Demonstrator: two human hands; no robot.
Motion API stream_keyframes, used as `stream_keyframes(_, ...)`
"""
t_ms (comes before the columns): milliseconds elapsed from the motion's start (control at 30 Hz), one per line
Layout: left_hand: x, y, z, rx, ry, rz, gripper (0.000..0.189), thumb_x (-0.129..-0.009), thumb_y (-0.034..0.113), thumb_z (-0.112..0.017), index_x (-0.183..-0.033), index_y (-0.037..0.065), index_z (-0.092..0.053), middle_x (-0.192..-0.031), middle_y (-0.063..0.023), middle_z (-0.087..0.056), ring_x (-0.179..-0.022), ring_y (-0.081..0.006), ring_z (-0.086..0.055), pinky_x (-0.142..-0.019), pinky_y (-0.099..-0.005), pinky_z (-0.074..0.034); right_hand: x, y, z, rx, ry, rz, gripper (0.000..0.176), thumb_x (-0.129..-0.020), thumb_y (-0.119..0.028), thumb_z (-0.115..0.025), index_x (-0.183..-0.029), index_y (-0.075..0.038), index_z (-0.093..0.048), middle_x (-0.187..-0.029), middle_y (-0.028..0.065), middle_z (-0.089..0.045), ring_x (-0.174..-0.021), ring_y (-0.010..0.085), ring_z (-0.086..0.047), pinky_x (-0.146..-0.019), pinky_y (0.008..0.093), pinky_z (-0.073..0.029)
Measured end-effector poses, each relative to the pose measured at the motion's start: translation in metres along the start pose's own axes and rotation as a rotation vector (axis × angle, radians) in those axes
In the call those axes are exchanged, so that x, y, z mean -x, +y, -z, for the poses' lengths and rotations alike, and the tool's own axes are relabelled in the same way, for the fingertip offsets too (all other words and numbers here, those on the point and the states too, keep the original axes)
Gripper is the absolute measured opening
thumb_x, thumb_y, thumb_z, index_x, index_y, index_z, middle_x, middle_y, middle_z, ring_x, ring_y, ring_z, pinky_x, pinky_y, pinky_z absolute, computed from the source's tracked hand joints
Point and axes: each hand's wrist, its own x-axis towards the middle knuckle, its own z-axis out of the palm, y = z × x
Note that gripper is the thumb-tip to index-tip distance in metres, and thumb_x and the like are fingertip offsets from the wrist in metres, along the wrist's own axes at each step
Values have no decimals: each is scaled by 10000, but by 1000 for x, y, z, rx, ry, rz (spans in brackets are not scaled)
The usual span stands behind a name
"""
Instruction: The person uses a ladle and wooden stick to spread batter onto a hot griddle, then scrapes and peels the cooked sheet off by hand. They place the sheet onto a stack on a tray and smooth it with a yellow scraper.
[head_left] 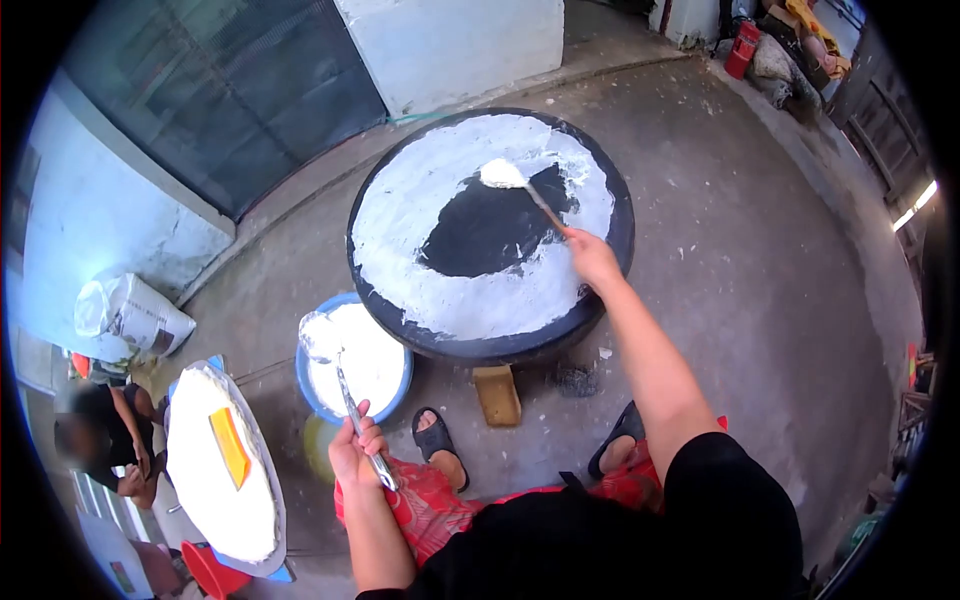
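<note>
My right hand [592, 258] is closed round the handle of a spatula [544, 208]. White paste covers the spatula's head, which rests over the large round black pan [480, 235]. A wide ring of white paste [400, 215] coats the pan, with an uneven dark patch bare in the middle. In my left hand [358, 450] is a long-handled metal ladle [347, 388], its bowl smeared white. That bowl is above the far left side of a blue basin [408, 385] holding white paste [360, 350].
A brick-like block [497, 395] lies between my feet and the pan. At left, an orange scraper [230, 447] lies on a white mound [205, 480]. Beyond it a person [110, 430] sits. A white sack [150, 315] stands by the wall; a red bucket [212, 572] is lower left.
</note>
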Motion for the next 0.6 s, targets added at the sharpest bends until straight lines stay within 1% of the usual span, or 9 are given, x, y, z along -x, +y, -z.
stream_keyframes(100,-2,2,0,-6,-30,20,345,-901,200,-353,-1112,-60,-435,-724,-89,-458,-528,-129,-389,-432,-238,-339,-3,-37,-1,-48,-78,65,288,-854,-235,-409,-1093,-189,-561,-1008,135,-590,-947,293,-553,-815,364,-426)
stream_keyframes(167,0,1,-1,-11,-26,5,345,-902,202,-351,-1109,-60,-436,-722,-87,-458,-526,-128,-388,-431,-237,-338,4,-69,20,108,24,-73,270,-850,-174,-454,-1088,-134,-575,-986,133,-607,-935,246,-567,-820,308,-417)
stream_keyframes(233,3,-1,-1,-21,-11,-13,347,-897,196,-361,-1101,-76,-436,-701,-68,-439,-516,-120,-380,-430,-229,-330,-17,-43,-6,84,-13,14,272,-849,-176,-453,-1088,-132,-574,-977,128,-611,-925,246,-572,-813,310,-423)
stream_keyframes(300,4,-1,-2,-11,-6,-8,343,-902,201,-349,-1098,-65,-439,-705,-73,-448,-519,-121,-382,-429,-231,-333,-15,-43,-14,103,-68,164,271,-848,-177,-451,-1084,-125,-575,-959,122,-618,-898,249,-584,-787,312,-439)
stream_keyframes(333,6,0,-2,-4,-3,3,339,-907,207,-337,-1096,-54,-443,-708,-78,-457,-521,-123,-384,-428,-232,-335,-13,-38,-10,105,-72,166,271,-848,-177,-451,-1084,-125,-575,-959,122,-618,-898,249,-584,-787,312,-439)
stream_keyframes(400,6,2,2,-10,-1,-8,337,-907,205,-334,-1096,-53,-441,-708,-77,-456,-521,-122,-383,-426,-232,-334,1,-42,19,13,-274,147,269,-851,-183,-448,-1078,-123,-578,-979,130,-611,-902,258,-582,-784,315,-443)
stream_keyframes(467,5,4,3,-13,-3,-16,335,-908,203,-330,-1096,-53,-440,-707,-76,-454,-520,-121,-382,-425,-231,-334,7,-28,27,27,-238,70,264,-851,-185,-453,-1075,-121,-577,-993,142,-603,-909,271,-578,-789,316,-442)
stream_keyframes(533,5,3,3,-42,8,-34,333,-907,199,-329,-1097,-52,-436,-706,-73,-448,-522,-120,-381,-424,-228,-330,11,-17,19,86,56,-46,276,-838,-218,-446,-1077,-163,-574,-1038,99,-592,-955,263,-560,-820,349,-429)
stream_keyframes(600,4,3,2,-44,9,-30,332,-907,200,-329,-1099,-51,-433,-707,-72,-447,-522,-119,-381,-424,-227,-329,16,-24,-10,65,59,20,281,-838,-223,-445,-1082,-161,-570,-1034,98,-593,-956,270,-555,-823,347,-427)
